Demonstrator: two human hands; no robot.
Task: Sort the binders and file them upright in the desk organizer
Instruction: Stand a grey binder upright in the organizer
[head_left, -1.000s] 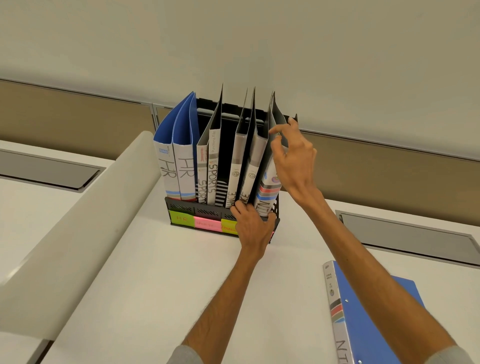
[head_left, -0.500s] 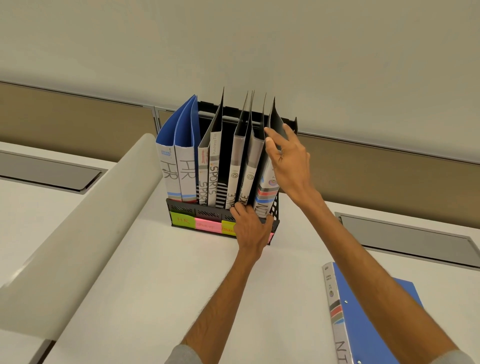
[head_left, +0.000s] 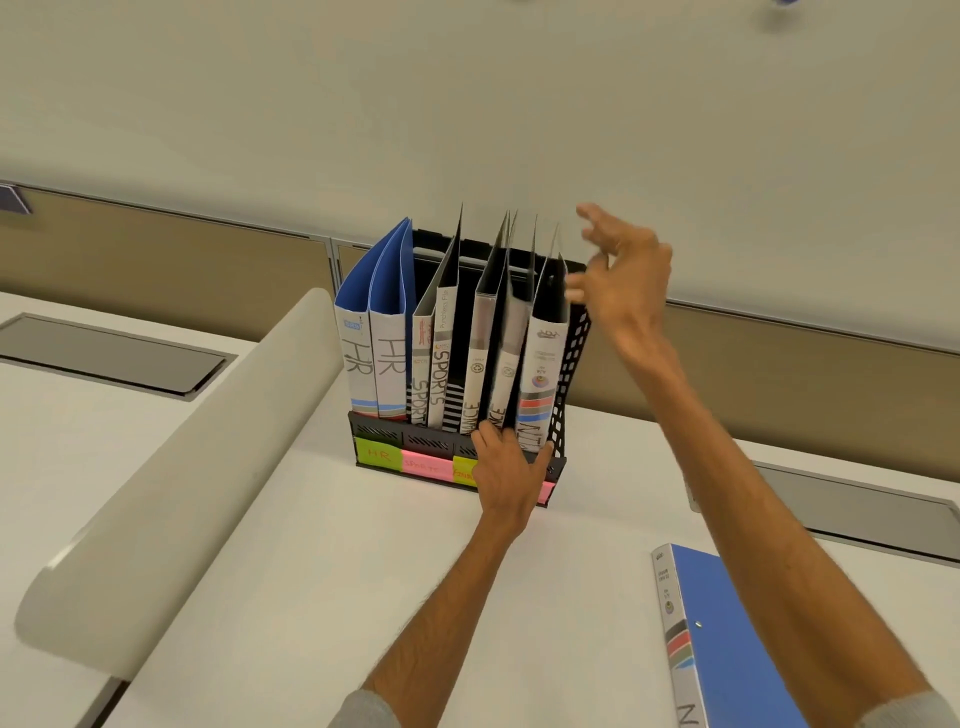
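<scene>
The black desk organizer (head_left: 574, 358) stands at 12 o'clock on the white tabletop (head_left: 337, 571), with seven binders upright in it: two blue HR binders (head_left: 387, 312) at its 9 o'clock end, then grey ones across to the rightmost binder (head_left: 543, 364). The left hand (head_left: 506, 475) rests on the organizer's front lip, fingers (head_left: 491, 441) released and spread against the lowest spines. The right hand (head_left: 626, 275) hovers at the organizer's 1 o'clock corner, blurred, fingers splayed, grasping nothing. A blue binder (head_left: 727, 634) lies flat at 5 o'clock
</scene>
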